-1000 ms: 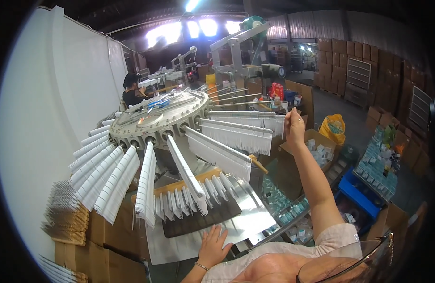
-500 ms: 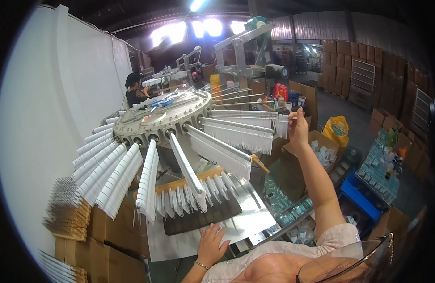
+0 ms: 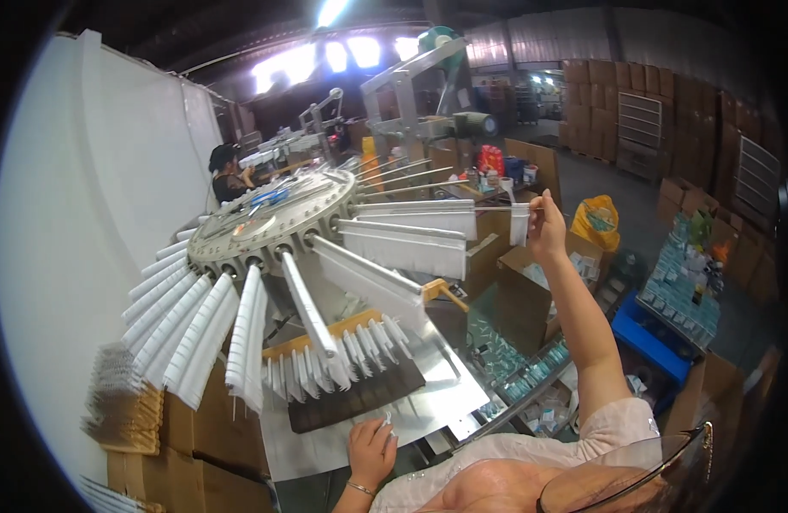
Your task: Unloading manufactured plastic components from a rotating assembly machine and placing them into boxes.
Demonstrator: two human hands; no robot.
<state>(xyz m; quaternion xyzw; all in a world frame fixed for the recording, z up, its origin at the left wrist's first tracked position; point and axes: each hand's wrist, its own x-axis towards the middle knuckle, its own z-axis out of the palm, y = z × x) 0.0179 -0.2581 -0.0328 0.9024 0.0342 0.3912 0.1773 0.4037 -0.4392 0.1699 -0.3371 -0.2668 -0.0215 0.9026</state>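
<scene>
At the outer end of a thin horizontal metal rod (image 3: 496,208) on the round grey carousel (image 3: 270,224), the right hand (image 3: 546,229) pinches a small white packet (image 3: 519,224). Left hand (image 3: 372,449) rests open-fingered on the steel tray (image 3: 449,402), well apart.

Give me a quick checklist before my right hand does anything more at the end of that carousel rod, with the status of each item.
1. Right hand at the rod tip: ok, raised to the end of a thin rod.
2. White pieces in its grip: ok, pinched at the rod end.
3. Left hand steady: ok, resting on the metal tray.
4. Neighbouring rods loaded: ok, white stacks hang there.
5. Carousel stopped: cannot tell.
6. Another person clear of the rods: ok, far side.
</scene>
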